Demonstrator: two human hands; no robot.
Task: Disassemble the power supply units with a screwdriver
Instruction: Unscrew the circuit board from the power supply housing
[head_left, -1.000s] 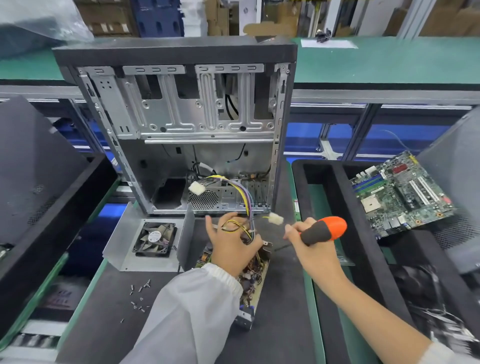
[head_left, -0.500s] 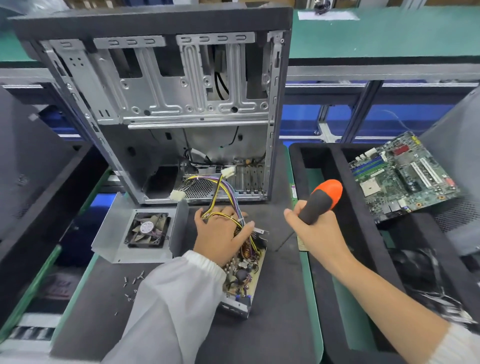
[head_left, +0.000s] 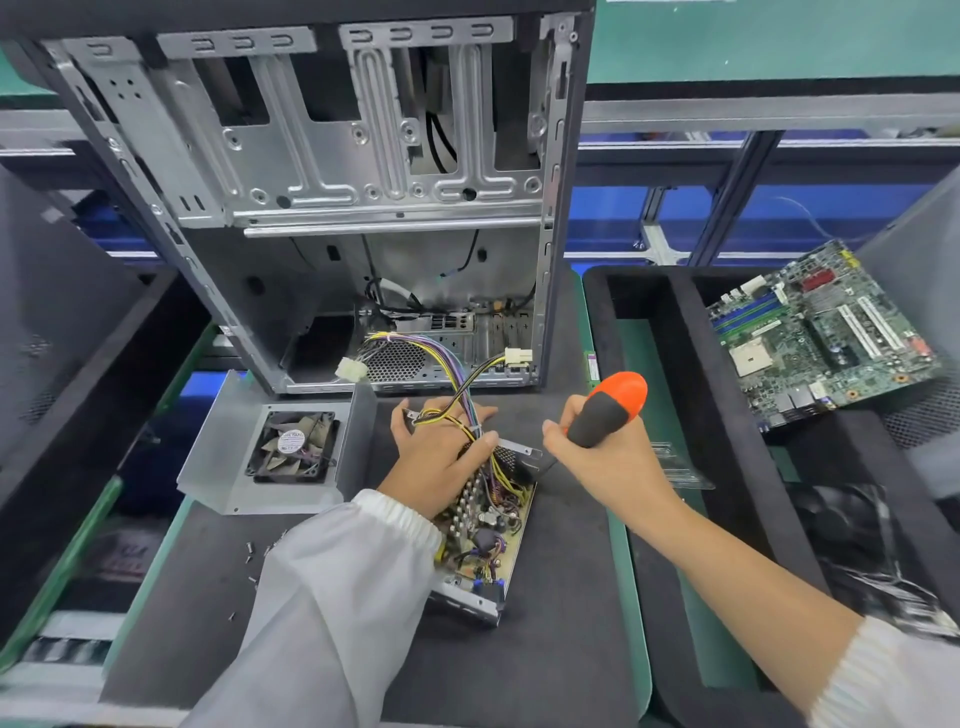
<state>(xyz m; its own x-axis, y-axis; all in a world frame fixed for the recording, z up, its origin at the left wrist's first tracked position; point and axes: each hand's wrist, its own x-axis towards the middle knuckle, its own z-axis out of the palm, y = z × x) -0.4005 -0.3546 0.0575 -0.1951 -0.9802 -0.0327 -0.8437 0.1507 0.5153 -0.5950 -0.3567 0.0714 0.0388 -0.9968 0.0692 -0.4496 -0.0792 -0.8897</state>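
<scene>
The opened power supply unit (head_left: 483, 540) lies on the black mat, its circuit board bare. My left hand (head_left: 441, 452) rests on its far end and holds down the bundle of yellow and purple wires (head_left: 457, 384). My right hand (head_left: 597, 462) grips the screwdriver (head_left: 605, 408) by its black and orange handle. The shaft slants down left, and its tip sits at the metal corner of the unit. The unit's removed metal cover with the fan (head_left: 293, 447) lies to the left.
An empty computer case (head_left: 322, 171) stands upright behind the unit. Several loose screws (head_left: 254, 561) lie on the mat at the left. A green motherboard (head_left: 821, 338) leans in the black foam tray (head_left: 675, 364) on the right. Another dark tray sits at the far left.
The screwdriver has tilted and come down left, so its tip now meets the unit's corner. The wire bundle and connectors have dropped toward the case. My left hand stays on the unit.
</scene>
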